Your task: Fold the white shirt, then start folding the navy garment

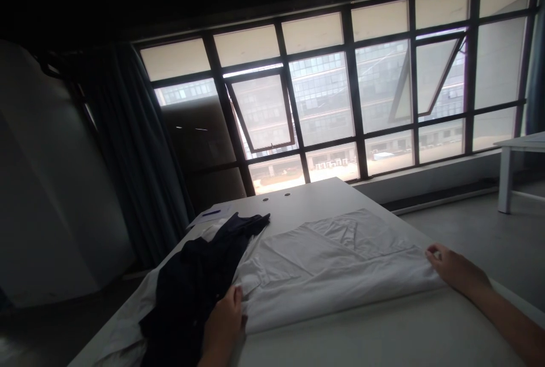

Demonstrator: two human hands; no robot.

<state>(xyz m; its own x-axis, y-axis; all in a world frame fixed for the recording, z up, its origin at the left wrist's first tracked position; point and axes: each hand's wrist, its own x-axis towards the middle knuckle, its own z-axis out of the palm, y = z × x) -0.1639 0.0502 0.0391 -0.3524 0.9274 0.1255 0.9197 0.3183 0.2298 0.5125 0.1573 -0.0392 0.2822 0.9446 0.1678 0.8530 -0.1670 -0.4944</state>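
A white garment (315,265) lies spread and partly folded across the white table (340,336), with wrinkles over its surface and a straight fold along its near side. At its left end, my left hand (225,321) pinches the fabric, thumb and fingers together. My right hand (453,267) is at the opposite end, its curled fingers closed on the garment's right edge. A dark garment (191,282) lies crumpled just left of the white one, beside my left hand. Beneath the dark garment, more white cloth (128,321) shows at the table's left edge.
Papers with a dark pen (212,213) rest at the table's far left. Two round holes (287,194) are in the far tabletop. Beyond stand large windows (319,100), two panes tilted open, and a dark curtain (136,157). Another white table (506,176) is at the right.
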